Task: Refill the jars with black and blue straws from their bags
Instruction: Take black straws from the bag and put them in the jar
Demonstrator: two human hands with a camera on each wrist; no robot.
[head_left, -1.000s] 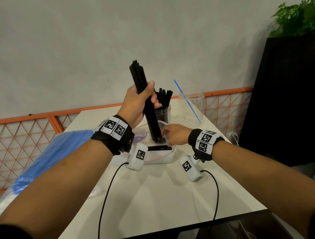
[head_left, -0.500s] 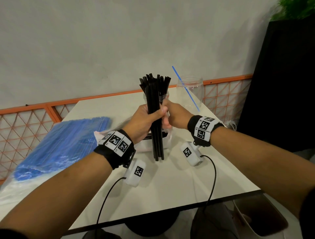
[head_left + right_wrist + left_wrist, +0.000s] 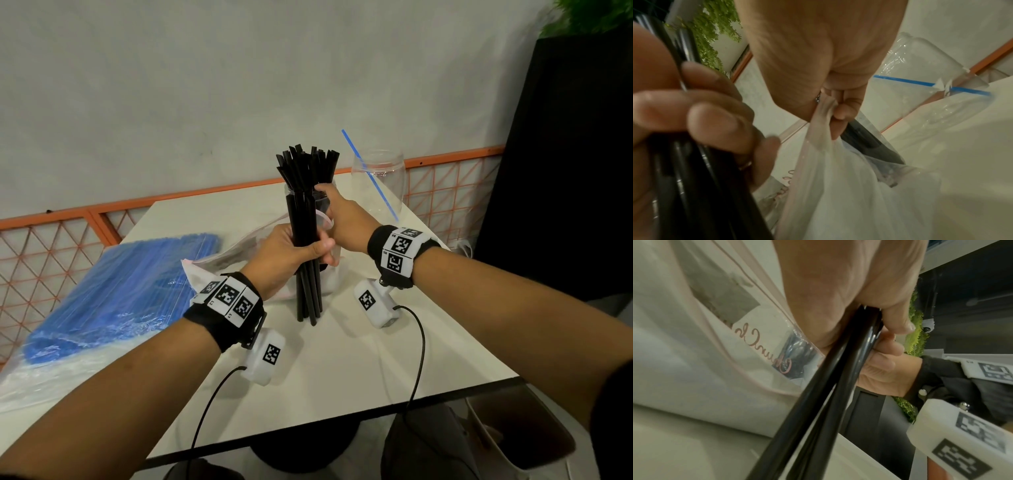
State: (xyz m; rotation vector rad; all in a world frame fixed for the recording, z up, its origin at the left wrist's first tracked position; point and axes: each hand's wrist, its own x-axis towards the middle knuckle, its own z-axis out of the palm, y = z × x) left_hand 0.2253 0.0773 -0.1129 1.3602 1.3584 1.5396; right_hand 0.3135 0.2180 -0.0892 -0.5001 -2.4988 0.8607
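My left hand (image 3: pixel 291 250) grips a bundle of black straws (image 3: pixel 303 222) upright, its lower ends close to the white table (image 3: pixel 342 377). Just behind the bundle stands a clear jar (image 3: pixel 323 205) with more black straws fanning out of its top. My right hand (image 3: pixel 342 219) is beside that jar and pinches the edge of the white plastic bag (image 3: pixel 849 186), which hangs from its fingers (image 3: pixel 840 112). The bag (image 3: pixel 239 253) lies crumpled behind my left hand. A second clear jar (image 3: pixel 383 171) holds one blue straw (image 3: pixel 370 174). The bag of blue straws (image 3: pixel 120 291) lies at the left.
An orange lattice railing (image 3: pixel 51 246) runs behind the table against the grey wall. A black cabinet (image 3: pixel 565 171) with a plant on top stands at the right. The table's near edge (image 3: pixel 342 425) is close, with cables from the wrist cameras trailing over it.
My left hand has brought the black straw bundle down from a raised tilt to upright in front of the jar. My right hand rose from the table to beside the jar, lifting the bag's edge.
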